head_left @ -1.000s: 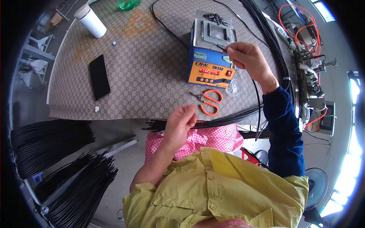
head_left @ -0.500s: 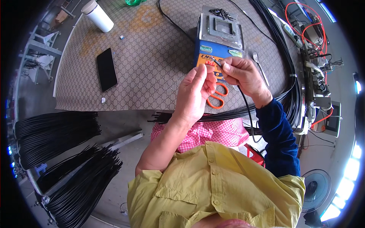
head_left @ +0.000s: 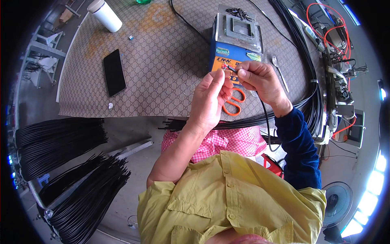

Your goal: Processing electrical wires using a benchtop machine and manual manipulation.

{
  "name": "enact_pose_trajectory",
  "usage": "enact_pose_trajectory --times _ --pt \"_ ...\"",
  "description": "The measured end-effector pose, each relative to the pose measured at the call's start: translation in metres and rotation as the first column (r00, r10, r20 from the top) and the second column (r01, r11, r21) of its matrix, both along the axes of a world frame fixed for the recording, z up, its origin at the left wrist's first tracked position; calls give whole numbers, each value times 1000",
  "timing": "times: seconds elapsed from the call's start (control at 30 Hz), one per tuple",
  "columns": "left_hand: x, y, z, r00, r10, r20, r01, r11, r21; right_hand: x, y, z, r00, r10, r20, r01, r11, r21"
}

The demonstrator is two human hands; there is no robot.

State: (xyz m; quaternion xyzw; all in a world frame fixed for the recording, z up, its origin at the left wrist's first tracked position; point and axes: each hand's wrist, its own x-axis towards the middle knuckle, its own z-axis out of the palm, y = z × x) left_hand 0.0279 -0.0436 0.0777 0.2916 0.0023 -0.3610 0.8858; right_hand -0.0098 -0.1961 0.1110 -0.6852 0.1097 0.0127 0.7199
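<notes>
My right hand (head_left: 263, 84) pinches a thin black cable (head_left: 266, 116) close to its end, and the rest hangs below the palm in a loop. At that end, small coloured wires (head_left: 230, 68), with some red showing, reach toward my left hand (head_left: 211, 95). The left thumb and fingertips are closed at the wires; the exact contact is too small to make out. Both hands are raised in front of a blue box (head_left: 218, 59) with an orange panel and a metal top with a square recess. Orange-handled scissors (head_left: 232, 114) lie just below the fingers, their blades hidden.
A black phone (head_left: 114, 73) and a white bottle (head_left: 106, 17) are on the patterned table (head_left: 154, 77) to the left. A spoon (head_left: 280, 73) lies right of the box. Black cable bundles (head_left: 313, 87) run along the right edge; more hang (head_left: 61, 142) at lower left.
The cable end has turned and dropped slightly, and its coloured wires now show between the fingertips of both hands. My left fingers have closed toward them.
</notes>
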Motion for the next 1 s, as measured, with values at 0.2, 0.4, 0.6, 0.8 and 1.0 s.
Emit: enact_pose_trajectory --times 0.2,0.4,0.6,0.8,1.0 --pt "1 6 -8 1000 -4 -28 5 999 33 15 -21 10 993 -28 115 88 827 -555" --pt "-8 16 -35 997 -53 -57 59 993 100 52 -65 15 925 125 360 291 377 -879" --pt "-15 21 -47 993 -70 -95 84 984 159 79 -88 10 957 167 236 231 45 -972" --pt "-17 24 -53 990 -79 -113 98 980 174 91 -90 1 975 149 162 175 -79 -981" --pt "-17 25 -54 990 -79 -120 99 980 173 94 -93 -2 982 141 123 134 -68 -989"
